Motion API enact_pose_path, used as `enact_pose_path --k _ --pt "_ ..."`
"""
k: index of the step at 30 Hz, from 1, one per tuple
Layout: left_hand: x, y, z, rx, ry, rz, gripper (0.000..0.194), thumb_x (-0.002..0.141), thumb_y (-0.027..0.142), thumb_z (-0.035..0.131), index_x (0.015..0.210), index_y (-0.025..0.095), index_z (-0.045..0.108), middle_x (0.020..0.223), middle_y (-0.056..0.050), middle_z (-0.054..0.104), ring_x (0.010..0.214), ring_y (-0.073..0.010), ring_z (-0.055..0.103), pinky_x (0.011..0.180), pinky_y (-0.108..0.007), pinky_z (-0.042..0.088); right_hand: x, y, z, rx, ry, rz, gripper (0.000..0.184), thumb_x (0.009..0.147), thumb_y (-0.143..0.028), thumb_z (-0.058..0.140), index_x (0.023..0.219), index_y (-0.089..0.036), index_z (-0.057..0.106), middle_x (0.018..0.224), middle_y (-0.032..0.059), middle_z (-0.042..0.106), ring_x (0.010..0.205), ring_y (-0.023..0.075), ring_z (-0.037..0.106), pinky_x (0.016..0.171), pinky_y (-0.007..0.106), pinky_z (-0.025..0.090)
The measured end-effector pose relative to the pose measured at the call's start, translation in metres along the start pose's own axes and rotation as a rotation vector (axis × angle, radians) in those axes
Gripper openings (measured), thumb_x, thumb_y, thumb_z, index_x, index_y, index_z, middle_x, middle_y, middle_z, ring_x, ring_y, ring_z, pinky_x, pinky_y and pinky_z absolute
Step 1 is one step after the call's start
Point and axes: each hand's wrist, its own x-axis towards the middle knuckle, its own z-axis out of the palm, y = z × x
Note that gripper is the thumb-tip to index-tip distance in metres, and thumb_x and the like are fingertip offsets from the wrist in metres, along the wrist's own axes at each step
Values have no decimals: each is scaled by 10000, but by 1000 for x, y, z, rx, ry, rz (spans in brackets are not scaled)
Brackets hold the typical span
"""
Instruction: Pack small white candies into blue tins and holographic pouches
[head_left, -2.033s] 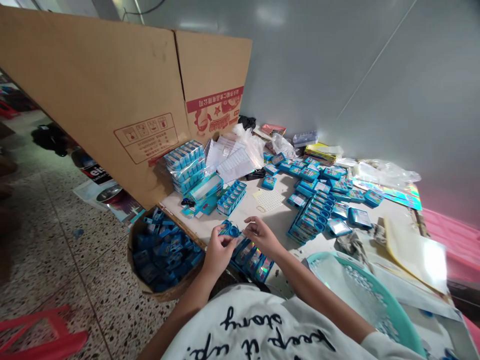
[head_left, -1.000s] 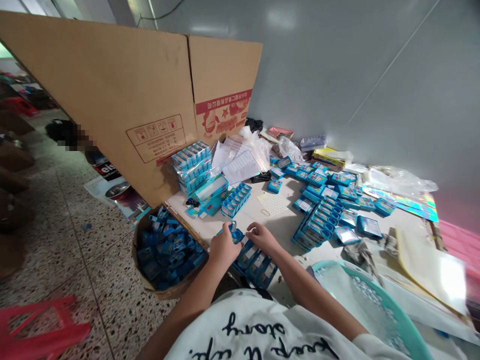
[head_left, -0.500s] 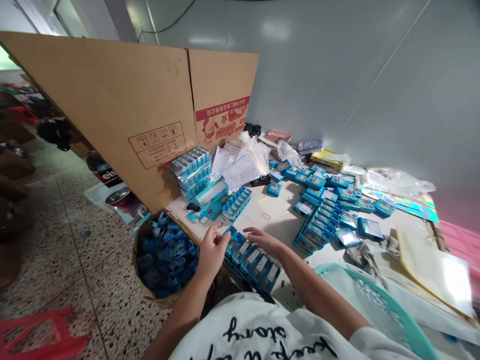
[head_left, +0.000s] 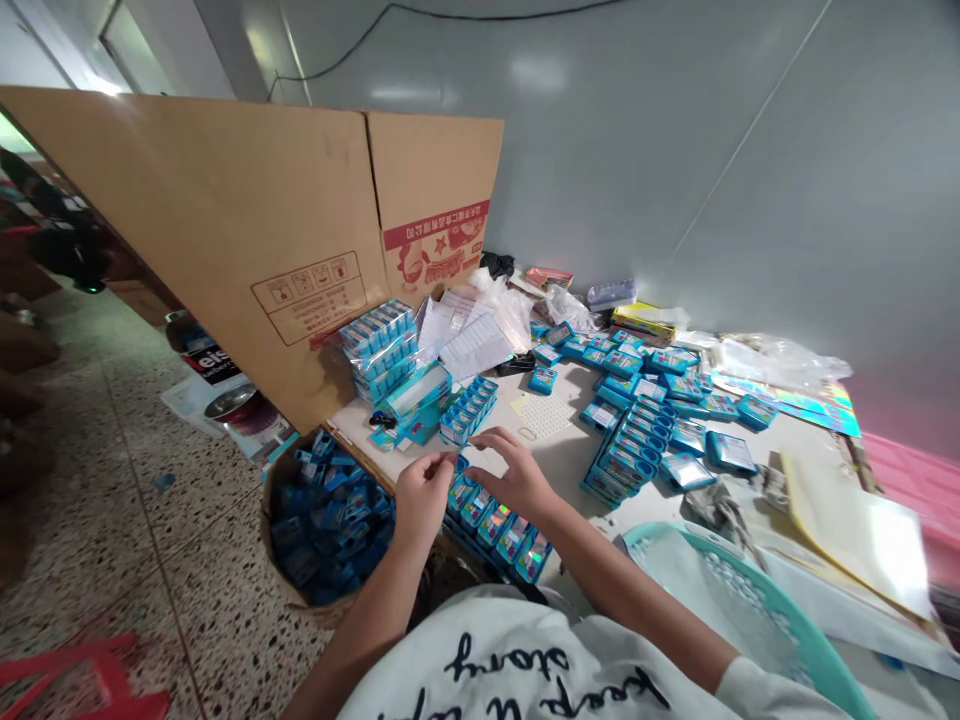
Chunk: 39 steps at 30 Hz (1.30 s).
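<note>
A row of small blue cases with shiny fronts (head_left: pixel 495 522) stands at the table's near edge, between my forearms. Over the row's far left end, my left hand (head_left: pixel 424 495) is closed, thumb against the fingers; whatever it may pinch is too small to make out. My right hand (head_left: pixel 521 480) hovers just right of it, thumb and forefinger spread apart with nothing visible between them. Beyond the hands sits a shorter row of blue cases (head_left: pixel 469 408). A taller slanted stack of blue cases (head_left: pixel 634 450) stands to the right.
Loose blue cases (head_left: pixel 622 362) lie scattered at the back right. A dotted sheet (head_left: pixel 544 416) lies mid-table. The tall cardboard box (head_left: pixel 300 220) walls off the left. Below it is a carton of blue cases (head_left: pixel 334 520). A turquoise basin (head_left: pixel 806 640) is at the lower right.
Two seconds ago both hands held a blue case with a round hole. It came down to the row's far end, and my hands parted from it. My view has tilted up slightly.
</note>
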Motion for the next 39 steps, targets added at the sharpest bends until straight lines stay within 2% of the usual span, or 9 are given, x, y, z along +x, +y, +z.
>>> enact_pose_path --k 4,11,15,20,24,27,30,36,39 --pt "7 -12 7 34 -39 -16 511 851 598 545 936 129 729 609 1 611 559 -134 535 517 -223 404 -1 14 1 -21 23 89 185 935 -332 585 1024 -217 700 902 56 684 855 190 636 804 316 491" --pt "11 -24 15 322 -91 11 345 895 456 532 848 175 727 746 -52 715 728 -187 651 664 -261 445 5 48 2 -87 -37 412 281 899 -352 531 788 -178 721 915 85 683 796 190 618 692 280 476" --pt "11 -27 22 568 -89 19 262 889 373 554 780 197 715 877 -86 738 870 -242 664 801 -336 429 2 63 14 -136 -57 506 256 837 -279 546 677 -167 712 724 70 679 711 197 600 661 287 437" --pt "11 -27 26 788 -107 20 247 885 313 535 773 193 720 924 -112 734 979 -280 654 921 -409 385 -2 73 24 -114 -108 561 227 827 -267 564 717 -178 741 614 33 665 659 186 591 589 255 402" --pt "10 -24 25 876 -138 36 258 876 312 519 776 188 722 947 -128 733 996 -299 652 945 -444 376 0 81 27 -46 -142 587 207 817 -239 596 926 -179 762 616 13 652 586 158 566 556 244 399" --pt "10 -22 23 913 -176 52 269 868 335 525 748 187 715 929 -141 734 971 -317 655 932 -460 383 -1 93 31 24 -159 613 335 803 -238 635 1123 -164 705 602 -21 609 537 128 533 537 227 393" --pt "12 -25 21 924 -224 52 287 867 363 532 703 195 698 867 -142 731 916 -297 666 859 -401 421 -5 107 39 102 -175 679 413 838 -293 624 1227 -155 634 593 -45 584 518 112 520 517 210 403" --pt "33 -37 11 856 -287 29 310 769 462 666 613 211 573 622 -35 635 661 -200 614 639 -276 398 -10 127 56 104 -264 820 188 860 -290 630 983 -186 728 614 -21 619 530 110 549 540 222 459" --pt "42 -37 2 772 -296 77 289 721 378 701 625 221 479 577 40 541 591 -147 537 586 -238 361 -11 130 45 11 -281 851 168 800 -215 696 960 -198 744 580 -33 586 508 113 533 536 229 453"
